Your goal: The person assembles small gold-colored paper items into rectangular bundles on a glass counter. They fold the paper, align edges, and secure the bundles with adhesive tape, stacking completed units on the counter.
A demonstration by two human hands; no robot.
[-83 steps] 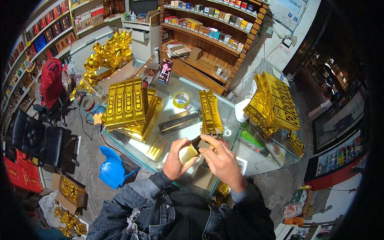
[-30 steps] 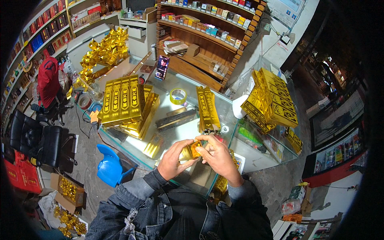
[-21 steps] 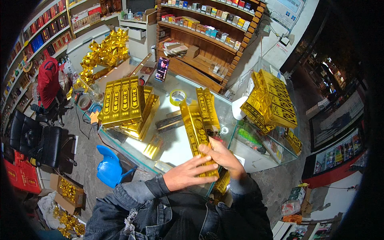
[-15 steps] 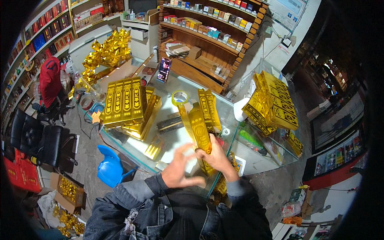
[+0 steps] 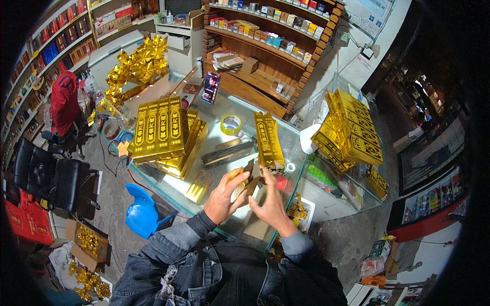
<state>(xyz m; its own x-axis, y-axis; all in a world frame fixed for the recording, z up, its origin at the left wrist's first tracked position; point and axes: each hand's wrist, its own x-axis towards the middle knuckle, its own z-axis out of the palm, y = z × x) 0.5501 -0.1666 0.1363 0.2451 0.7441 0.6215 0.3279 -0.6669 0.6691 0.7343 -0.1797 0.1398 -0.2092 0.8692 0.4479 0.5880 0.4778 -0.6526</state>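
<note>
In front of me, over the glass counter [image 5: 217,230], my left hand [image 5: 223,198] grips a small gold cardboard box [image 5: 248,186], turned so that mostly its dark end flaps show. My right hand [image 5: 275,206] is close on its right side, thumb and fingers apart; whether a fingertip touches the flaps I cannot tell. Just beyond lie some long gold cardboard strips with raised lettering [image 5: 269,143]. A roll of yellow tape [image 5: 231,124] rests on the glass, left of the strips. Dark flat bars [image 5: 227,155] lie between the tape and my left hand.
Stacked gold boxes [image 5: 159,130] stand on the counter's left, with shiny gold bows [image 5: 137,65] behind. More gold boxes [image 5: 353,130] sit at the right beside a white cup [image 5: 309,138]. A lit phone [image 5: 210,87] stands at the back. A blue stool [image 5: 144,211] stands at the front left.
The long gold box has turned from lying lengthwise to nearly end-on. My left hand has closed on it, while my right hand has loosened its grip. The tape and bars now show fully.
</note>
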